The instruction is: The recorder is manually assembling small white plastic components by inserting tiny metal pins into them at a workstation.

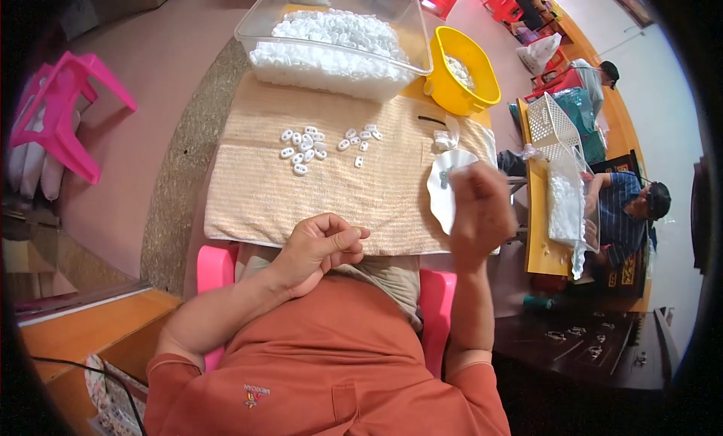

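Note:
My left hand (322,249) is at the near edge of a beige towel (316,202), thumb and fingers pinched together. Whatever they hold, if anything, is too small or hidden. My right hand (482,210) is over the right side of a white wavy-edged dish (440,197); motion smears its fingers. Small grey bits (444,178) lie in the dish. Farther off on the towel is a loose group of white oval pieces with dark holes (305,144). A smaller group of similar pieces (364,135) lies to its right, with a single piece (358,162) nearer me.
A clear bin (331,52) heaped with white pieces stands at the far edge, beside a yellow basin (482,93). A small plastic bag (447,138) and a dark thin stick (431,120) lie near the dish. A pink stool (68,105) stands left; another person (629,210) sits right.

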`<state>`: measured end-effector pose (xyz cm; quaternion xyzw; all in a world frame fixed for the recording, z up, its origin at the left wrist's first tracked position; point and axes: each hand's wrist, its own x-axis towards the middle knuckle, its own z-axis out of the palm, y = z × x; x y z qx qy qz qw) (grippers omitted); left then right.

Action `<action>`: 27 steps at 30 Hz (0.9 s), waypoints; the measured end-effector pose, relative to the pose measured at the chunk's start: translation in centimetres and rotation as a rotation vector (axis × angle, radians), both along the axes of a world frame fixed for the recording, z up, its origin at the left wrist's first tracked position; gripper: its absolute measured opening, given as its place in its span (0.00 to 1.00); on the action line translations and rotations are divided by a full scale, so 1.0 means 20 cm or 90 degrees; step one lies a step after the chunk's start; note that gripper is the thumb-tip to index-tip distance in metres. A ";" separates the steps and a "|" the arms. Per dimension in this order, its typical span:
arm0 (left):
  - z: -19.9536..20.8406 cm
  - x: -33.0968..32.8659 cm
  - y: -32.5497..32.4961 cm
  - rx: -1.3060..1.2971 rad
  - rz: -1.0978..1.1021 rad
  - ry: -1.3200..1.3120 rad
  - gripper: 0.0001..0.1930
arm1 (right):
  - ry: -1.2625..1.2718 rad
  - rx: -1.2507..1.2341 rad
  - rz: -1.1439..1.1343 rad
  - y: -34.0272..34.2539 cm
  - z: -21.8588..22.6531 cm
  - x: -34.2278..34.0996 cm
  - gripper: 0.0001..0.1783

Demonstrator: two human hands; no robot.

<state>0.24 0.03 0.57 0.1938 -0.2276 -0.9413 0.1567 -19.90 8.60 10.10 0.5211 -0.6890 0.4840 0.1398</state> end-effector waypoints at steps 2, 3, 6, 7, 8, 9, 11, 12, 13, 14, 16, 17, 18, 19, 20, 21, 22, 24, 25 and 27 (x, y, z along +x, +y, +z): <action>0.00 0.00 0.00 -0.003 0.000 0.000 0.03 | 0.143 -0.155 -0.047 -0.06 0.05 -0.15 0.07; 0.00 0.00 0.00 -0.001 -0.001 -0.008 0.03 | 0.161 -0.146 -0.106 -0.08 0.10 -0.21 0.07; 0.01 0.00 0.01 0.005 0.001 -0.018 0.03 | 0.169 -0.191 -0.134 -0.22 0.23 -0.40 0.08; 0.01 0.01 0.00 0.015 0.003 -0.024 0.03 | 0.180 -0.183 -0.144 -0.29 0.24 -0.47 0.09; 0.00 0.01 0.00 0.012 0.003 -0.022 0.03 | 0.188 -0.152 -0.146 -0.36 0.22 -0.62 0.10; -0.01 0.01 0.00 0.008 -0.001 -0.015 0.03 | 0.198 -0.121 -0.150 -0.40 0.19 -0.76 0.10; 0.00 0.00 0.00 0.007 -0.005 -0.006 0.03 | 0.145 -0.005 -0.157 -0.41 0.09 -0.93 0.10; 0.00 0.00 -0.01 0.006 -0.004 -0.016 0.03 | 0.089 0.110 -0.161 -0.43 0.04 -0.98 0.11; 0.00 0.00 -0.01 0.009 0.001 -0.029 0.04 | 0.088 0.114 -0.154 -0.44 -0.01 -0.96 0.11; 0.00 0.01 -0.01 0.015 0.008 -0.033 0.04 | -0.007 0.117 -0.051 -0.43 -0.07 -0.90 0.11; 0.01 0.00 -0.02 -0.015 -0.001 -0.032 0.04 | -0.121 0.157 0.094 -0.41 -0.16 -0.79 0.11; 0.01 0.01 -0.02 -0.009 0.001 -0.037 0.04 | -0.103 0.223 0.093 -0.41 -0.19 -0.70 0.10; 0.01 0.01 -0.02 -0.010 0.007 -0.033 0.04 | -0.107 0.286 0.107 -0.41 -0.22 -0.61 0.09; 0.01 0.01 -0.02 -0.015 0.009 -0.025 0.05 | -0.055 0.290 0.127 -0.40 -0.26 -0.53 0.09; 0.01 0.01 -0.02 -0.014 0.009 -0.025 0.05 | -0.083 0.326 0.156 -0.41 -0.26 -0.46 0.09; 0.00 0.00 -0.02 -0.018 0.009 -0.025 0.05 | -0.063 0.359 0.176 -0.42 -0.27 -0.40 0.09; 0.00 0.00 -0.02 -0.022 0.007 -0.024 0.05 | -0.043 0.390 0.195 -0.42 -0.27 -0.35 0.09; -0.01 0.00 -0.02 -0.025 0.011 -0.030 0.05 | -0.049 0.407 0.208 -0.44 -0.30 -0.26 0.10; -0.01 0.00 -0.02 -0.028 0.011 -0.034 0.05 | -0.019 0.404 0.232 -0.44 -0.32 -0.24 0.09; 0.00 0.00 -0.01 -0.029 0.010 -0.032 0.04 | 0.015 0.417 0.243 -0.44 -0.37 -0.21 0.09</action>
